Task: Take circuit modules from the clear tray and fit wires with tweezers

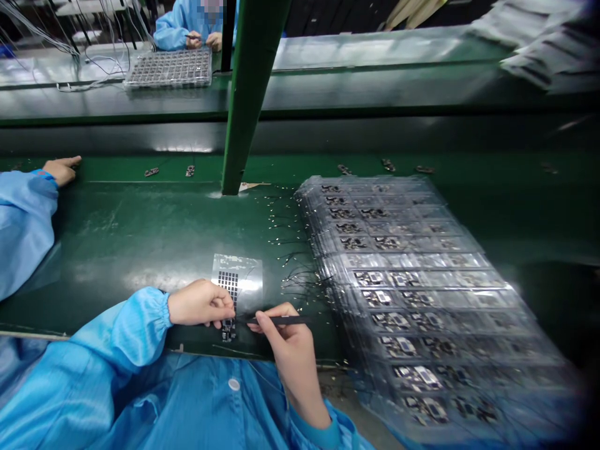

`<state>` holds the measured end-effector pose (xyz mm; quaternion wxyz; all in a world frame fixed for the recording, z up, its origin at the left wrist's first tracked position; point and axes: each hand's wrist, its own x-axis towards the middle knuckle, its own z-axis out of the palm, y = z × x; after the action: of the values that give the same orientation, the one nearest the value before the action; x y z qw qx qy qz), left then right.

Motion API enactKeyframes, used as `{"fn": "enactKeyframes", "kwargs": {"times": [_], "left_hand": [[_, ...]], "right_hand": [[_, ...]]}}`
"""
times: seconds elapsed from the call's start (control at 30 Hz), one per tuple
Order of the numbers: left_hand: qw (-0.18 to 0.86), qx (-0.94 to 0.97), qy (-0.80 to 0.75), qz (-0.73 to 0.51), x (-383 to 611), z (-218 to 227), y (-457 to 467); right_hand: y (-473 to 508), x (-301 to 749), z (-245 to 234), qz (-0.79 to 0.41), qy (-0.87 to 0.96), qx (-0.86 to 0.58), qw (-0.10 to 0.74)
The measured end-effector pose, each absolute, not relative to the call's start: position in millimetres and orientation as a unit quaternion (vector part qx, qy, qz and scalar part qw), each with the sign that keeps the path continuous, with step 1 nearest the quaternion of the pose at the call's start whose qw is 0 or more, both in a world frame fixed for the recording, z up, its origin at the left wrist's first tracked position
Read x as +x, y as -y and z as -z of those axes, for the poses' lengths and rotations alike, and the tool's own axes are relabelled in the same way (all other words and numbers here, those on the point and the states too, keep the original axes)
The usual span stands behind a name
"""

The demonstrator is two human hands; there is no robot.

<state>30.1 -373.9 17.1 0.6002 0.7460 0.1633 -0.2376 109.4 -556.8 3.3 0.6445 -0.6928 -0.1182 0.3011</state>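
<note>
My left hand (201, 304) is closed, its fingertips pinching the upper part of a small circuit board (228, 331) close to the bench's front edge. In my right hand (293, 340) is a pair of slim black tweezers (291, 320), held level between thumb and fingers. Their tip points left at the board; whether it touches is too small to tell. Just beyond my left fingers lies a clear sheet (248, 275) bearing rows of small black squares, partly covered by that hand.
On the right, stacked clear trays (473, 281) hold circuit boards, with thin black wires (293, 275) sticking out leftward. A green post (250, 94) rises mid-bench. Loose boards (190, 170) lie along the far strip. A co-worker's hand (60, 170) reaches in from the left; another person (187, 28) sits opposite.
</note>
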Motion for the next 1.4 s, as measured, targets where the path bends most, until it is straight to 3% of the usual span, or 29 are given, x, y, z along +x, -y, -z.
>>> {"fn": "enactKeyframes", "kwargs": {"times": [1.03, 1.4], "left_hand": [[0.593, 0.759, -0.14, 0.23, 32.1, -23.3, 373.4], [0.536, 0.82, -0.124, 0.156, 30.8, -22.4, 380.0]], "right_hand": [[555.3, 108.6, -2.0, -0.306, 0.122, -0.708, 0.625], [555.4, 106.7, -0.4, -0.283, 0.145, -0.719, 0.618]]}}
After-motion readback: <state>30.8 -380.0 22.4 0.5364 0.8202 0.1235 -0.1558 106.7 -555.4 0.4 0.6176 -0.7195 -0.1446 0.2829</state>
